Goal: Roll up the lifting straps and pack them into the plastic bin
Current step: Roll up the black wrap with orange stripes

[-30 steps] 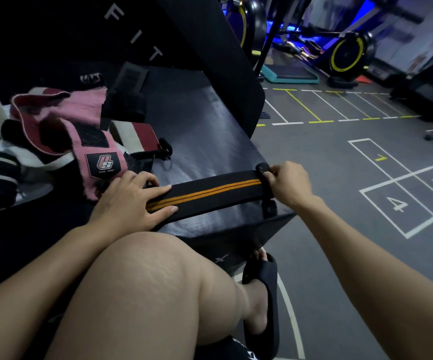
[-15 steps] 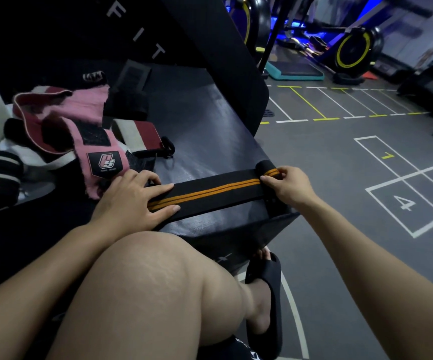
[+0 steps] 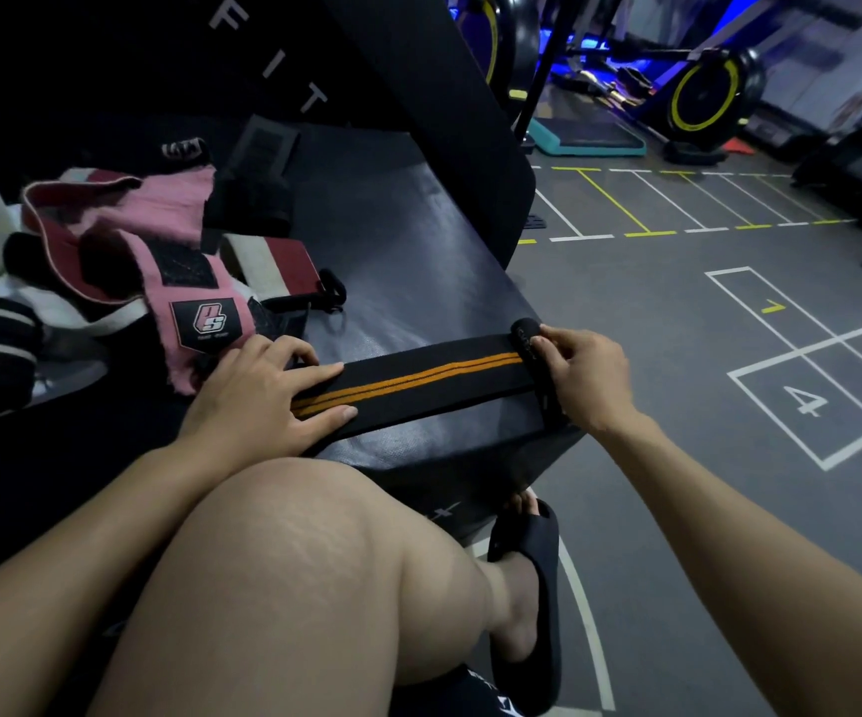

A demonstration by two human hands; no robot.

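Strap [image 3: 418,380], black with orange stripes, flat on bench [image 3: 408,261], stretched between both hands | left hand [image 3: 263,390] flat, fingers straight, pinning near end | right hand [image 3: 581,372] pinches started roll [image 3: 524,333] at far end | step: rolling begun; next likely calls for rolling toward left hand, keeping tension | bin not seen

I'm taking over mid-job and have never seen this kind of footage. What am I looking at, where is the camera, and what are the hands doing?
No machine here: a person works bare-handed, and the one camera sits on their head, looking down. You see their knee and sandalled foot below. A black strap with orange stripes lies stretched across a dark padded bench. The left hand presses flat on one end; the right hand pinches the small roll started at the other end. A pile of pink and maroon wraps waits at the left. I cannot make out the plastic bin.
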